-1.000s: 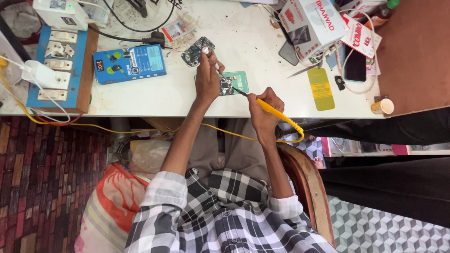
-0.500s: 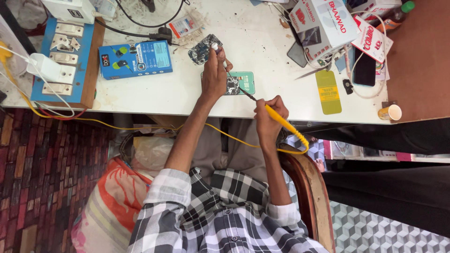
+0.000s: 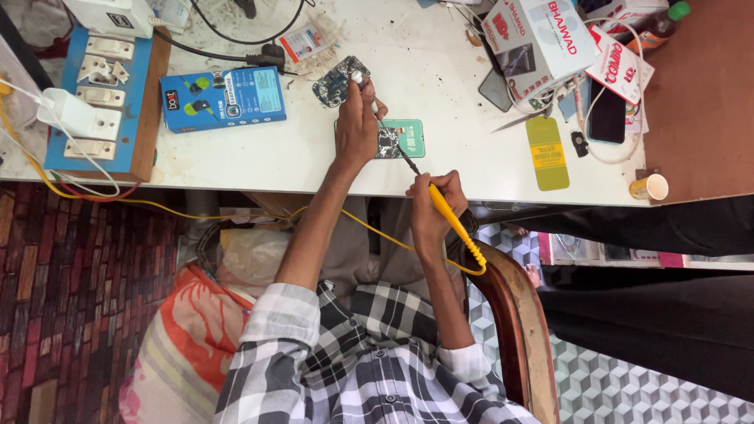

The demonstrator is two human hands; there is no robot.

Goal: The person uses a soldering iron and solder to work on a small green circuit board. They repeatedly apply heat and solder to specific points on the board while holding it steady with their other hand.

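Your right hand (image 3: 430, 206) has its grip clamped on a yellow soldering iron (image 3: 441, 210), tip angled onto the small circuit board (image 3: 389, 142) on the white desk (image 3: 440, 102). Your left hand (image 3: 357, 129) rests on that board, fingers pinched together on a thin white stick (image 3: 360, 80). Board sits near the desk's front edge, on a green card (image 3: 411, 135). Blue box (image 3: 222, 97) well left; yellow tag (image 3: 547, 153) right.

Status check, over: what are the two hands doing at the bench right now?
Left hand pressing down on small green circuit board. Right hand in a grip on yellow soldering iron, tip at the board. Nothing between tip and board.
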